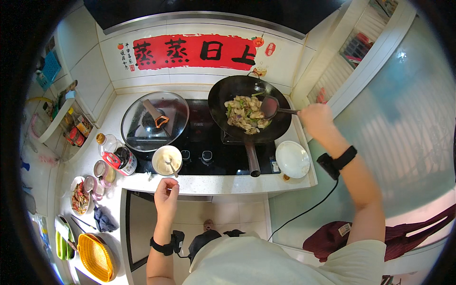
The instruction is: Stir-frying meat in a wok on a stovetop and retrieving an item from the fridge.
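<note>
My right hand [316,119] grips the handle of a wok spatula [269,107]. The spatula's blade rests against food [245,114], pale slices with green pieces, inside a dark wok [217,96]. This wok sits on the right side of a black cooktop [210,128], its long handle [253,160] pointing toward me. My left hand [166,190] is just in front of the counter edge, fingers loosely curled, with nothing seen in it. Close beyond it stands a white bowl [155,162] holding a pale, creamy substance and a metal spoon [172,167].
A glass lid [135,110] covers the cooktop's left side. An empty-looking white plate [292,158] lies right of the wok handle. On the left counter are a red-handled bottle [123,160], jars [103,171], a dish of food [80,197] and a yellow basket [94,256]. A cable [302,213] hangs from my right wrist.
</note>
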Tool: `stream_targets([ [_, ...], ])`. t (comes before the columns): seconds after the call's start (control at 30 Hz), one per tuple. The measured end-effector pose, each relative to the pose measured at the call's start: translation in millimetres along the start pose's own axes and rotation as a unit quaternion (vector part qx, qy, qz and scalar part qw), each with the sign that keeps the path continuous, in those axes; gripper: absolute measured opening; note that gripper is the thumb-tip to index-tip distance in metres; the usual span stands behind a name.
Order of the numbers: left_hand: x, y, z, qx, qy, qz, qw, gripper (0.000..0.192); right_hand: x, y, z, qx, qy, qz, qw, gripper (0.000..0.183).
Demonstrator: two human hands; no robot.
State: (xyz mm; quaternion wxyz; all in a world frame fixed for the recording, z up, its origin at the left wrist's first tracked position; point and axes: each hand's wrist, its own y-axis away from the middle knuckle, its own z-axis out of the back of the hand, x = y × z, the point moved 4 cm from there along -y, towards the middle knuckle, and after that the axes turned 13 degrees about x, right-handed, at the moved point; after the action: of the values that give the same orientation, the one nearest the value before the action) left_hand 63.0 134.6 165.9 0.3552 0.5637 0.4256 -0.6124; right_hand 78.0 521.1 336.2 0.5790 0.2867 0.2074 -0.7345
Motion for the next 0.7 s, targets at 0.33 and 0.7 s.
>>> stream_targets([
  [0.33,2.0,-0.1,4.7,-0.008,0.009,-0.011,1.000,0.006,-32.9,-19.1,9.6,0.167,-0.003,0.018,0.986,0.022],
  [0.7,1.4,-2.8,12.4,-0.014,-0.027,0.000,1.000,0.006,5.3,2.8,-17.0,-0.201,-0.033,0.020,0.979,0.019],
])
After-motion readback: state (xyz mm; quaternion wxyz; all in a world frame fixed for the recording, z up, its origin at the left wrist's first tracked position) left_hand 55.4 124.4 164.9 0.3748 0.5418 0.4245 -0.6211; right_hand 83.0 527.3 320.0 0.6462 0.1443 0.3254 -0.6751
